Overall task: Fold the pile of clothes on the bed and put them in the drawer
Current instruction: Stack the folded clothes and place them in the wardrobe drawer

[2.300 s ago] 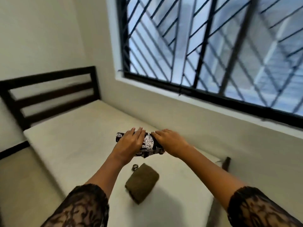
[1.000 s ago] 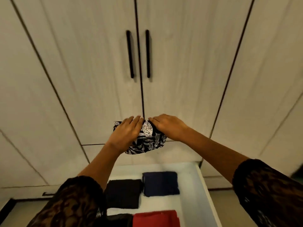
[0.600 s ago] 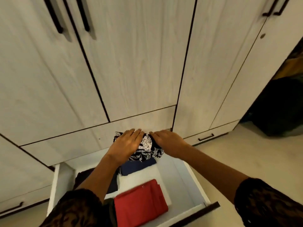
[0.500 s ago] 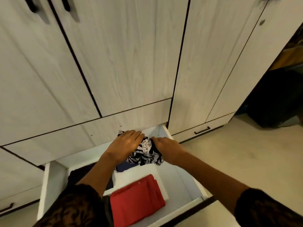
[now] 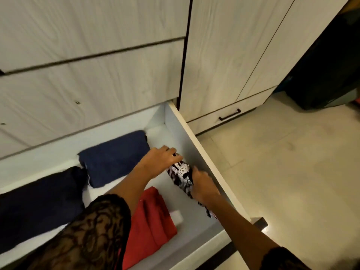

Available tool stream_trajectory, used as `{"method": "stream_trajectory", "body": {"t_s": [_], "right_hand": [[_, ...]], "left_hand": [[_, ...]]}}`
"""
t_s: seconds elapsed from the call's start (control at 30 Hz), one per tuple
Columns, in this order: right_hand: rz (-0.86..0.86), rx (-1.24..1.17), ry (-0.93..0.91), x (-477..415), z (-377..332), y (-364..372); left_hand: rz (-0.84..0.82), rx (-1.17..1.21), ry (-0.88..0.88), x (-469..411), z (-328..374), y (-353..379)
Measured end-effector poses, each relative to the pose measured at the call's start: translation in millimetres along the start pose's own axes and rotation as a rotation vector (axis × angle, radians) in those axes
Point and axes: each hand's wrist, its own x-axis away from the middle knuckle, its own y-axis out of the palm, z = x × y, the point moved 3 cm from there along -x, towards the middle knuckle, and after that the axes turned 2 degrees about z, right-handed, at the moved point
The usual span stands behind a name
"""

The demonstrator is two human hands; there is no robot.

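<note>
The left hand (image 5: 160,161) and right hand (image 5: 204,189), fingers curled, grip 1 folded black-and-white garment (image 5: 181,172) beside the 3 o'clock wall of the open drawer (image 5: 188,147).

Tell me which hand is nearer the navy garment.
Left. The left hand grips the patterned cloth just right of the navy garment; the right hand grips it farther off, beside the drawer wall.

Home bedroom, pale wood-grain wardrobe (image 5: 224,55), open drawer (image 5: 204,152) of folded clothes (image 5: 115,156), tiled floor (image 5: 282,162)
</note>
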Motion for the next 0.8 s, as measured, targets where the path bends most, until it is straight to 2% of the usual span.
{"method": "stream_trajectory", "body": {"t_s": [0.13, 0.23, 0.33, 0.4, 0.43, 0.63, 0.8], "right_hand": [[0.131, 0.081, -0.006, -14, 22, 41], [0.134, 0.172, -0.083, -19, 24, 71], [0.071, 0.201, -0.119, -25, 25, 100], [0.019, 0.216, -0.107, -31, 30, 120], [0.002, 0.220, -0.102, -33, 34, 128], [0.073, 0.197, -0.080, -43, 52, 133], [0.073, 0.120, -0.049, -58, 60, 128]], "left_hand": [[0.021, -0.030, 0.058, -24, 11, 39], [0.022, -0.024, 0.091, -26, 14, 66], [-0.143, -0.014, 0.042, -15, 17, 96], [-0.333, -0.050, 0.023, -6, 13, 120], [-0.361, -0.033, 0.005, -3, 12, 126], [-0.423, -0.036, -0.016, -7, 4, 141], [-0.314, 0.203, 0.001, -43, 0, 132]]}}
